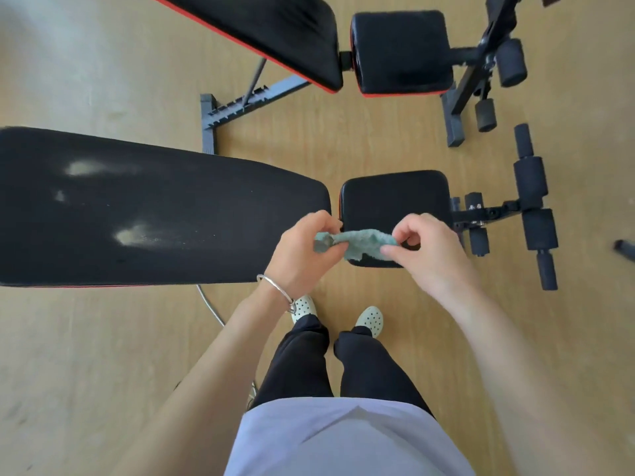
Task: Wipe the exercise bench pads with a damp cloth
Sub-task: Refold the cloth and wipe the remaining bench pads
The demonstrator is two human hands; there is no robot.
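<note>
Floor: pale wood flooring (378,142) fills the frame, with two black exercise benches on it, one across the centre and one at the top.
Near bench: a long back pad (165,207) spans the left and centre; a smaller seat pad (395,197) sits just beside its right end.
Marks: pale smears (137,235) show on the back pad, left of centre.
Cloth: a small teal cloth (360,242) is bunched and stretched between both hands, in front of the seat pad's lower edge; whether it touches the pad cannot be told.
Left hand: the left hand (302,249) has its fingers curled round the cloth's left end.
Right hand: the right hand (433,249) pinches the cloth's right end between thumb and fingertips.
Stage: probably readying the cloth; the smears suggest the back pad is not yet wiped.
Risk: a cloth left bunched would touch little surface and could streak the smears rather than lift them.
Risk: a light pinch could let one end slip and drop to the floor, picking up grit.
</note>
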